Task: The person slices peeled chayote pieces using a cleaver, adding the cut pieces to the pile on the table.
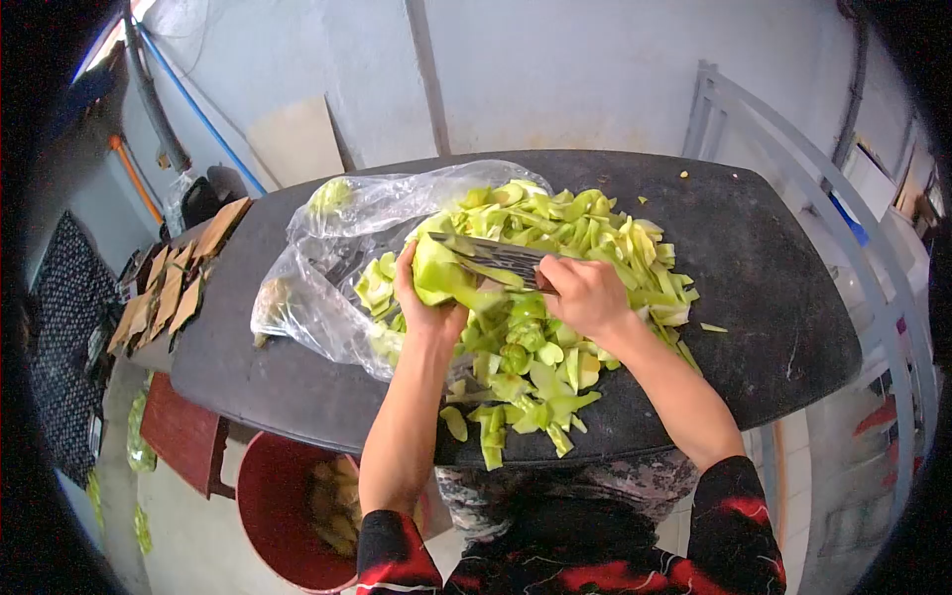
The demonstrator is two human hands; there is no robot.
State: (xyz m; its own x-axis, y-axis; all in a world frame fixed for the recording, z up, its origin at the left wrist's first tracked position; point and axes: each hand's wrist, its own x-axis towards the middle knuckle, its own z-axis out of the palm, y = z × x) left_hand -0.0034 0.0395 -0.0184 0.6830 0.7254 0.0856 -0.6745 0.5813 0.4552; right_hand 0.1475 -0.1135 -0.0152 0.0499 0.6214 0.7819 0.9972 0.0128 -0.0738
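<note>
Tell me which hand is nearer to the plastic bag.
Left. The left hand is just beside the bag, holding a green vegetable; the right hand is farther off, over the green pieces.

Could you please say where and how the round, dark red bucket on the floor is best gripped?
The round, dark red bucket is probably best gripped by its near-left rim, from above: it opens upward, and that curved edge is uncovered, away from the black tabletop.

Left side: flattened cardboard pieces (177,283); dark patterned cloth (69,342), hanging. Behind them, an orange pole (135,178) and a blue pole (201,111), both slanted. Tan board (296,142) leans against the pale wall (555,79). Right side: gray railing (828,159).
</note>
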